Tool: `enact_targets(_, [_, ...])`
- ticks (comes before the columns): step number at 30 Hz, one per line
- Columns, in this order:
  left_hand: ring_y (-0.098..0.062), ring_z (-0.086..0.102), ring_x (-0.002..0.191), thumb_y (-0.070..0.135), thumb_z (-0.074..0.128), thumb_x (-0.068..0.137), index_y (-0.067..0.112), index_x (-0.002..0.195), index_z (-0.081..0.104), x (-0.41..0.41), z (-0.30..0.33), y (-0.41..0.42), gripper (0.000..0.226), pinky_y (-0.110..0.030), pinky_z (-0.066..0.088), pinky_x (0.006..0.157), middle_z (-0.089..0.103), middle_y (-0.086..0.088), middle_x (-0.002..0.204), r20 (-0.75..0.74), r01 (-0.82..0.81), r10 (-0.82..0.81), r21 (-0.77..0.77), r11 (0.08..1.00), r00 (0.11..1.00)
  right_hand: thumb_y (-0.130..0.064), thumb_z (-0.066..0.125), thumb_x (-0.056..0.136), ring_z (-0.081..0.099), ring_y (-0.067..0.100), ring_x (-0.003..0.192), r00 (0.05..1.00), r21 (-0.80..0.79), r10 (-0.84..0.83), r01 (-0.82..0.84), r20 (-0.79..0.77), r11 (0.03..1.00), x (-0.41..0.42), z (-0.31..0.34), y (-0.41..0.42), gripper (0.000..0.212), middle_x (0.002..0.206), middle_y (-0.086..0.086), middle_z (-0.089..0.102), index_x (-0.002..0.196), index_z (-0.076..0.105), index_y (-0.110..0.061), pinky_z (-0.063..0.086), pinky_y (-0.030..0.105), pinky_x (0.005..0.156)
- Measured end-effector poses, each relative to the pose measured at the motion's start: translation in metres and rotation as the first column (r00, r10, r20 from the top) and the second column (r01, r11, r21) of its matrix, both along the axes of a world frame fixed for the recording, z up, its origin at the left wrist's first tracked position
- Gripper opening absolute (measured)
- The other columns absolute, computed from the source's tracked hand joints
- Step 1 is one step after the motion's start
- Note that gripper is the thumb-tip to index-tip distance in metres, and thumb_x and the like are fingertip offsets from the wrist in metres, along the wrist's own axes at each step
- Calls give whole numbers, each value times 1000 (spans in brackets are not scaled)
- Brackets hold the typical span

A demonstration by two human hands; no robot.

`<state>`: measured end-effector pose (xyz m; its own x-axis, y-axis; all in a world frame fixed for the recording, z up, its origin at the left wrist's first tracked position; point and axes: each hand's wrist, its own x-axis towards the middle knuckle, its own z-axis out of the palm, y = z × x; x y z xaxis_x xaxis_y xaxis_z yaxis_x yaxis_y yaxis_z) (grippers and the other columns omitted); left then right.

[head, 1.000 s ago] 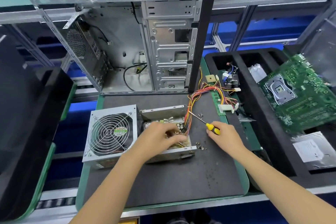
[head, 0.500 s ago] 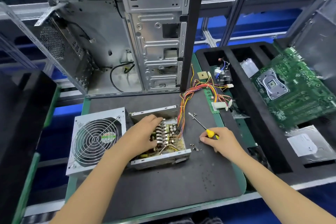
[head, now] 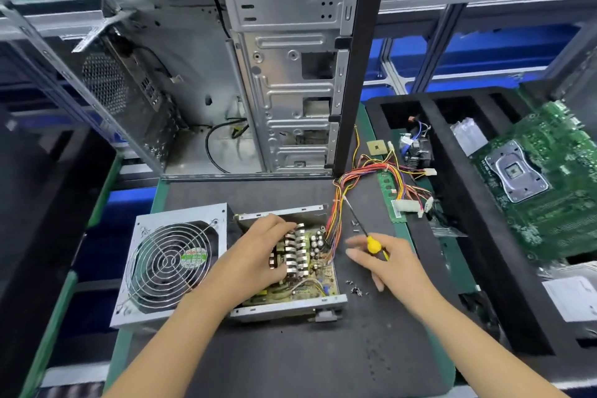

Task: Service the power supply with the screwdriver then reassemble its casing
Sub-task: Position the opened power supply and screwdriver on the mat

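Item: power supply [head: 290, 265], casing open, lying on the dark mat [head: 290, 359] that is covering the table, circuit board and heat-sink fins showing. Its removed cover [head: 171, 262], bearing the wire-guarded fan, is lying flat just to the left, touching the open body.

Item: left hand [head: 255, 255], reaching into the open power supply, fingers curling over the heat-sink fins; whether this grip is closing on a part or only resting there cannot be told.

Item: right hand [head: 392, 263], hovering over the mat just right of the power supply, forefinger extending leftward, the grip loosely holding the yellow handle of the screwdriver [head: 365, 233]. The shaft is pointing up and left toward the wire bundle [head: 365, 178].

Item: loose screws [head: 355, 289], lying in a small cluster on the mat beside the unit's right front corner; two more near the shaft.

Item: computer case [head: 245, 81], standing open behind the mat.

Item: black foam tray [head: 458, 236], sitting to the right and carrying a green motherboard [head: 542, 191].
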<state>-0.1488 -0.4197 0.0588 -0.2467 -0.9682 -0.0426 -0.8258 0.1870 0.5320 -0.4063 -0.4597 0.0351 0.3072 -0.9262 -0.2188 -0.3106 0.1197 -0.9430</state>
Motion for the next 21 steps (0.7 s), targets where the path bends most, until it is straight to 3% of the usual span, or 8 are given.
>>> enact_targets(3, [2, 39, 116, 15, 66, 83, 20, 143, 42, -2, 2, 1, 65, -10, 33, 98, 41, 12, 125, -9, 9, -9, 2, 1000, 1000, -31, 78, 76, 40, 18, 33, 1000, -20, -24, 24, -19, 1000, 22, -3, -4, 19, 81, -4, 67, 85, 63, -27, 35, 22, 37])
enact_targets(6, [0, 38, 119, 20, 65, 86, 23, 145, 36, -3, 3, 1, 66, -21, 41, 100, 36, 12, 129, 24, 29, -30, 23, 999, 999, -35, 79, 74, 41, 18, 30, 994, -39, -42, 39, -100, 998, 34, -10, -9, 28, 79, -7, 68, 84, 55, -25, 34, 20, 37])
enact_targets(9, [-5, 41, 120, 24, 63, 88, 23, 148, 30, -3, 2, 0, 69, -25, 44, 98, 31, 11, 133, 95, 38, -42, 37, 999, 995, -33, 77, 78, 43, 17, 29, 992, -86, -46, 36, -119, 996, 35, -13, -13, 22, 52, -11, 57, 69, 56, -33, 36, 18, 39])
enact_targets(11, [-7, 41, 121, 25, 63, 88, 22, 150, 27, -2, 1, 0, 71, -22, 40, 101, 31, 11, 135, 114, 42, -45, 23, 999, 992, -32, 75, 79, 43, 17, 29, 994, -107, -56, 46, -90, 993, 36, -14, -13, 26, 39, -6, 45, 62, 56, -29, 37, 17, 44])
enact_targets(14, [-6, 34, 129, 36, 66, 84, 19, 152, 26, -1, 3, 1, 80, -14, 27, 108, 35, 9, 140, 130, 78, -76, -9, 997, 989, -29, 75, 79, 38, 15, 29, 995, -101, -101, 99, -16, 990, 37, -16, -11, 20, 37, -5, 42, 70, 63, -16, 36, 17, 44])
enact_targets(16, [-4, 35, 128, 48, 69, 79, 20, 152, 28, -1, 5, 3, 88, -9, 26, 103, 37, 9, 138, 100, 71, -70, -14, 997, 993, -29, 76, 78, 35, 14, 30, 992, -99, -125, 126, 10, 987, 37, -17, -10, 18, 38, -4, 42, 76, 67, -14, 34, 17, 43])
enact_targets(21, [-9, 39, 135, 57, 66, 82, 18, 147, 40, -1, 7, 5, 80, -22, 34, 107, 44, 7, 145, 75, 3, 1, -57, 998, 997, -29, 76, 77, 34, 14, 31, 981, -102, -187, 191, 52, 976, 40, -20, -10, 21, 38, -1, 40, 74, 66, -11, 32, 18, 42])
